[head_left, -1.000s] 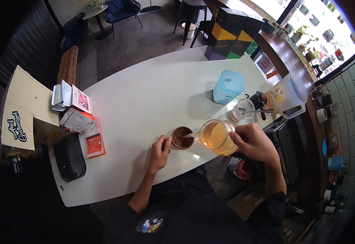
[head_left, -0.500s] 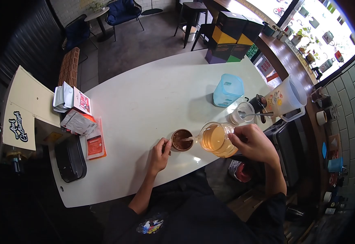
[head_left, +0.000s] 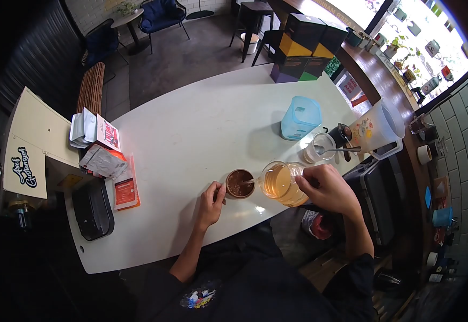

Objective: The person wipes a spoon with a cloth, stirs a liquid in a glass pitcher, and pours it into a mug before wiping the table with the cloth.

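Observation:
My right hand (head_left: 328,188) grips the handle side of a glass pitcher (head_left: 281,183) holding pale amber liquid. The pitcher is tilted left, and a thin stream runs from its spout into a brown cup (head_left: 240,184) on the white table. Brown liquid with light bubbles shows inside the cup. At the cup's left side, my left hand (head_left: 211,203) has its fingers curled around the handle, which they mostly hide. Behind the pitcher stands a clear plastic cup (head_left: 319,149) with a metal spoon (head_left: 341,150) resting across it.
A blue translucent container (head_left: 301,119) and a large white plastic jug (head_left: 378,129) stand farther back on the table (head_left: 191,129). Dark boxes (head_left: 305,51) are stacked at the far edge. Coffee pouches (head_left: 105,155) and a cream machine (head_left: 27,145) occupy the left side.
My right hand and the pitcher have shifted slightly left. The liquid in the brown cup looks higher and bubblier. My left hand stays in place.

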Demonstrator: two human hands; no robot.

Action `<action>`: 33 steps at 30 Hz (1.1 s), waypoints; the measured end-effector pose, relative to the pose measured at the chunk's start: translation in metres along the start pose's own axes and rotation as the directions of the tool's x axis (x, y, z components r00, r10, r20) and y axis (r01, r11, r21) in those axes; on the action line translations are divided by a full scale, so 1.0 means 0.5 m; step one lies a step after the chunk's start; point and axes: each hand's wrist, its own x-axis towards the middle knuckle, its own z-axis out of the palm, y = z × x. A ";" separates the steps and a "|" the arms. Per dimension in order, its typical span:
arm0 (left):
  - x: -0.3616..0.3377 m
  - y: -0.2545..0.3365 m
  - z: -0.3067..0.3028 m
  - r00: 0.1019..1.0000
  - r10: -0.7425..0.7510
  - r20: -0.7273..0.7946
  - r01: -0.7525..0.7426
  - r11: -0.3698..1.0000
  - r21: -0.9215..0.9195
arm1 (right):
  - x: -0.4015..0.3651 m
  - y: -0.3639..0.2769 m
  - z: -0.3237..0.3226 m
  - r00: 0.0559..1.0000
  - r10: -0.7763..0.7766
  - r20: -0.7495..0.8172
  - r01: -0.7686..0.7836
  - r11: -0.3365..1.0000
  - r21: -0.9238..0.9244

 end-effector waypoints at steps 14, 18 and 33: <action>0.002 -0.016 0.001 1.000 0.025 -0.019 -0.026 1.000 -0.018 | 0.013 0.019 0.047 1.000 0.025 -0.012 -0.025 1.000 -0.018; 0.002 -0.015 0.001 1.000 0.015 -0.018 -0.015 0.999 -0.029 | 0.016 0.018 0.052 1.000 0.020 -0.013 -0.020 0.999 -0.030; 0.000 -0.025 -0.001 0.999 0.036 -0.021 -0.037 0.998 -0.043 | 0.023 0.026 0.072 0.999 0.028 -0.017 -0.029 0.999 -0.025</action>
